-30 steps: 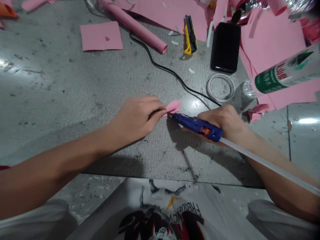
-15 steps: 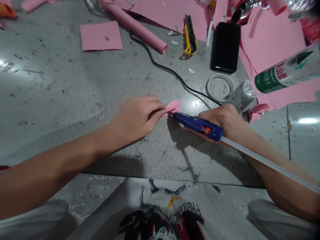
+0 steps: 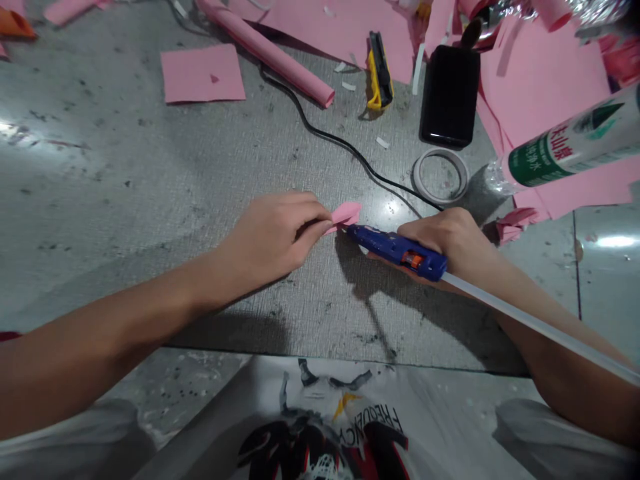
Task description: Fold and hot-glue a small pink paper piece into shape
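Between the thumb and fingers of my left hand [image 3: 285, 230] is a small folded piece of pink paper [image 3: 347, 213]. My right hand [image 3: 447, 237] is wrapped round a blue glue gun [image 3: 395, 250], whose tip points left and is at the lower edge of the pink piece. A long whitish glue stick [image 3: 530, 323] runs out of the gun's back end over my right forearm. Whether the tip touches the paper is too small to tell.
Beyond my hands lie a black cable [image 3: 345, 143], a tape roll [image 3: 441, 176], a black box [image 3: 450, 95], a yellow cutter [image 3: 380, 72], a pink paper roll [image 3: 280, 60] and a pink sheet [image 3: 203, 75]. At the right, a bottle [image 3: 565, 147] lies over pink paper.
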Demonstrator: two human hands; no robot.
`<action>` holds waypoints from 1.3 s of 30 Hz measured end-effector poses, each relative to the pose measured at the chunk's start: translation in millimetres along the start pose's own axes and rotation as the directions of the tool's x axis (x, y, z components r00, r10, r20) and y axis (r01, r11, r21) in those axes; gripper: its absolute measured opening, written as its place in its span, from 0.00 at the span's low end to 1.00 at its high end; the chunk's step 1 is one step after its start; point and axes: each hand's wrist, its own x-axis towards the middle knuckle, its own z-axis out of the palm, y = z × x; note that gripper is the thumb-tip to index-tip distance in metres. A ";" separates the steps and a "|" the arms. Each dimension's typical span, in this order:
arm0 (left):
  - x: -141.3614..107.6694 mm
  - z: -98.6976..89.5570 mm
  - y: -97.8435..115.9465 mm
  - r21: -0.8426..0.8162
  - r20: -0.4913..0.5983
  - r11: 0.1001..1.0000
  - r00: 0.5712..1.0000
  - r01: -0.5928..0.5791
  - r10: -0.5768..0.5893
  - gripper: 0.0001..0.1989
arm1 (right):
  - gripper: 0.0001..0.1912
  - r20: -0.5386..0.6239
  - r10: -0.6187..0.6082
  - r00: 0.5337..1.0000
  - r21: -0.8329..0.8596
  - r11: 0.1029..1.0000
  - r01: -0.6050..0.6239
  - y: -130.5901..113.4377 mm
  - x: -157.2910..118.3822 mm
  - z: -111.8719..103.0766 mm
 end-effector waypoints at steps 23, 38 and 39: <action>-0.5 1.9 -2.1 -0.003 -0.010 1.000 1.000 -0.008 0.008 0.15 | 0.16 -0.034 0.008 0.999 -0.023 1.000 -0.009 7.1 -2.1 0.5; -0.3 1.2 -1.4 -0.002 -0.008 1.000 1.000 -0.014 0.014 0.15 | 0.12 -0.129 -0.028 0.991 -0.054 0.998 0.021 4.5 -3.1 -2.1; -0.2 1.3 -1.4 0.001 -0.006 1.000 1.000 -0.014 0.014 0.15 | 0.13 -0.123 -0.019 0.992 -0.054 0.998 0.012 4.4 -3.3 -2.4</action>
